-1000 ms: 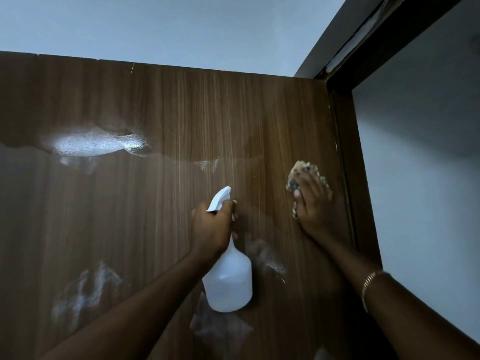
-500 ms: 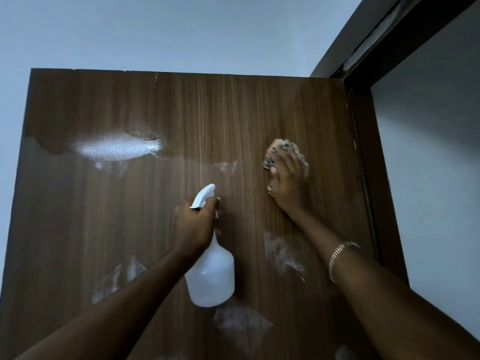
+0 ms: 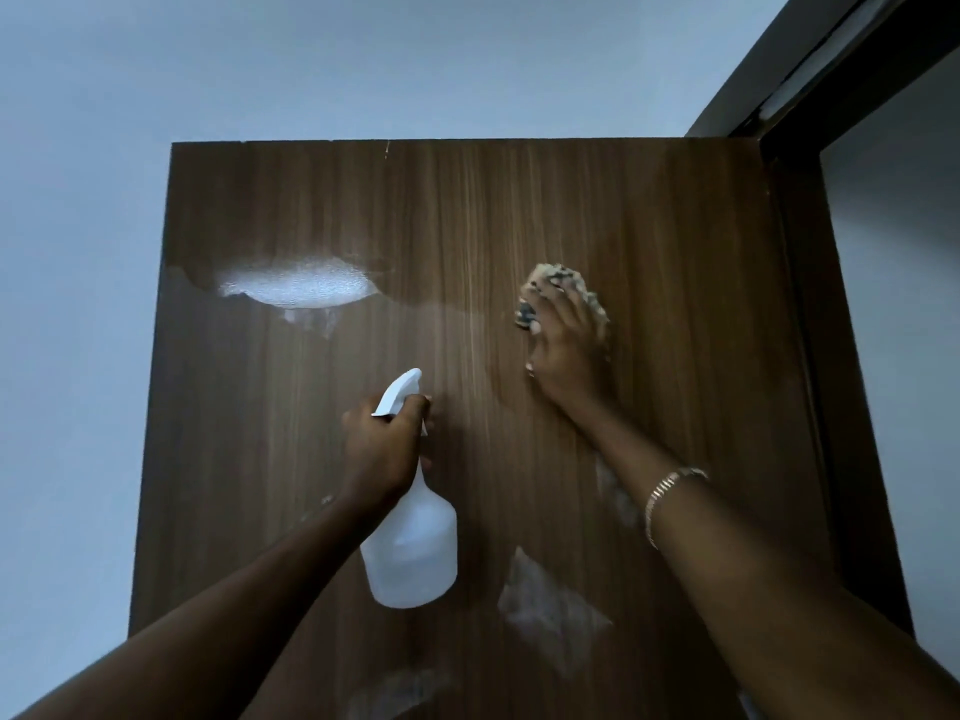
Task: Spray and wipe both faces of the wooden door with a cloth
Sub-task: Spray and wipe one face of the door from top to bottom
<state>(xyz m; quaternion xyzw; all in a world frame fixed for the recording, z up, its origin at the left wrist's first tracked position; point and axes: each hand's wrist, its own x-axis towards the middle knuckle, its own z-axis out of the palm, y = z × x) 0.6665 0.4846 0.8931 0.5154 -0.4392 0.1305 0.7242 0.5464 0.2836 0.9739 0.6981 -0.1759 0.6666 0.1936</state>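
The dark wooden door [image 3: 467, 210] fills the middle of the head view, its top edge showing. My left hand [image 3: 382, 449] grips the neck of a white spray bottle [image 3: 410, 553], nozzle pointing up at the door. My right hand [image 3: 569, 350] presses a crumpled patterned cloth [image 3: 553, 285] flat against the upper right of the door face. A bright wet patch [image 3: 298, 285] shines at the upper left of the door. Fainter wet smears [image 3: 550, 610] lie lower down between my arms.
A dark door frame [image 3: 810, 356] runs down the right side, with its top piece [image 3: 810, 54] slanting up to the corner. Pale wall [image 3: 78, 304] lies to the left and above the door. A bracelet [image 3: 667, 496] circles my right wrist.
My right hand has slid the cloth up and to the left across the door. The view has tilted so the door's top and left edge show. The left hand keeps its grip on the bottle.
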